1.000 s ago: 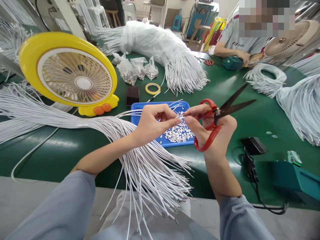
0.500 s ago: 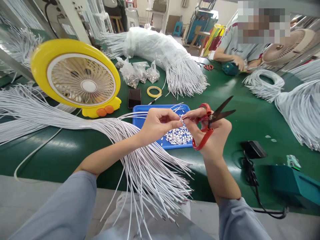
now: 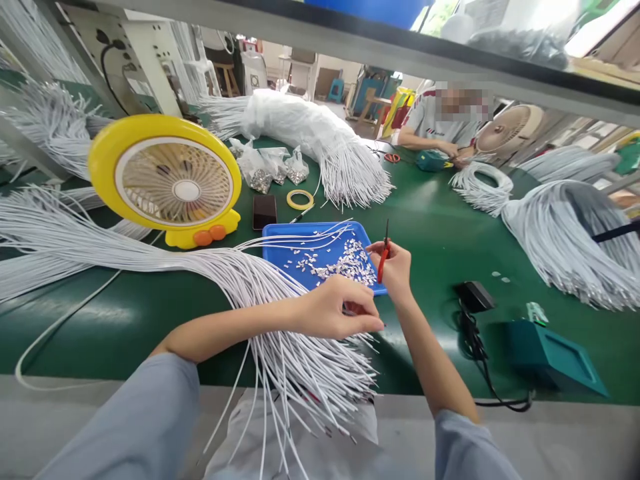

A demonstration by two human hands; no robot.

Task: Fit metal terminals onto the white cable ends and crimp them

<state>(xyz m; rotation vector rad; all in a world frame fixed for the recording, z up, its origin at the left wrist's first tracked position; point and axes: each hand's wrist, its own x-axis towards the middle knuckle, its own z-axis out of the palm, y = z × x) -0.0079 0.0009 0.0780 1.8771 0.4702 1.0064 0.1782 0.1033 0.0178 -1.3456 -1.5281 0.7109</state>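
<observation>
My left hand [image 3: 345,310] is closed in a pinch above the loose ends of a bundle of white cables [image 3: 295,353]. A small dark-red tip shows at its fingertips, seemingly the end of a cable mostly hidden by the hand. My right hand [image 3: 399,270] grips red-handled scissors [image 3: 383,261], blades pointing up, at the right edge of a blue tray [image 3: 280,230]. Small silvery metal pieces [image 3: 350,263] lie scattered in that tray, close to the right fingertips. A few separate white cables [image 3: 300,241] run across the tray's upper part.
A yellow fan [image 3: 165,180] stands left. Behind the tray lie a phone [image 3: 264,212], a tape roll [image 3: 300,199] and bags of metal parts [image 3: 273,167]. A green device [image 3: 545,353] and black adapter [image 3: 475,297] sit right. Another person [image 3: 440,127] works across the table.
My hands have moved apart: the left came down and toward me, the right shifted to the tray's edge. The scissors turned from pointing right to pointing up. The camera view tilted upward.
</observation>
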